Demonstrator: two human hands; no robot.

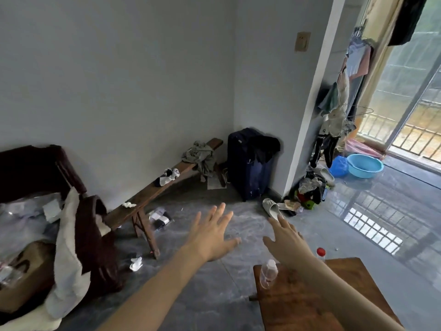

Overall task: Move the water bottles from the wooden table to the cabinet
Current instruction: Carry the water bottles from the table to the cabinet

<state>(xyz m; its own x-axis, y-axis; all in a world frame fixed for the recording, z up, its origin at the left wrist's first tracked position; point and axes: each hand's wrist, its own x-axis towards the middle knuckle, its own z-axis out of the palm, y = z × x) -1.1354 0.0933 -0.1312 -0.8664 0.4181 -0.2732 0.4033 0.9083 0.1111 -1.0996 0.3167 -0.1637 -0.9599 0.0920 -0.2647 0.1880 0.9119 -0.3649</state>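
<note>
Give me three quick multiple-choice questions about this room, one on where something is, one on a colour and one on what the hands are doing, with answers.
1. Where does the clear water bottle stand?
A. on the long bench
B. on the wooden table, near its left edge
C. on the floor by the suitcase

2. What colour is the cap of the second bottle, seen behind the right forearm?
A. red
B. green
C. white

3. What are the left hand and the right hand doing?
A. both grip bottles
B. one grips a sock
C. both are held out with fingers spread, holding nothing

Answers: 1 B, the bottle sits on the table's top by that edge. 2 A, a red cap shows past the arm. 3 C, the fingers are straight and nothing is in them.
</note>
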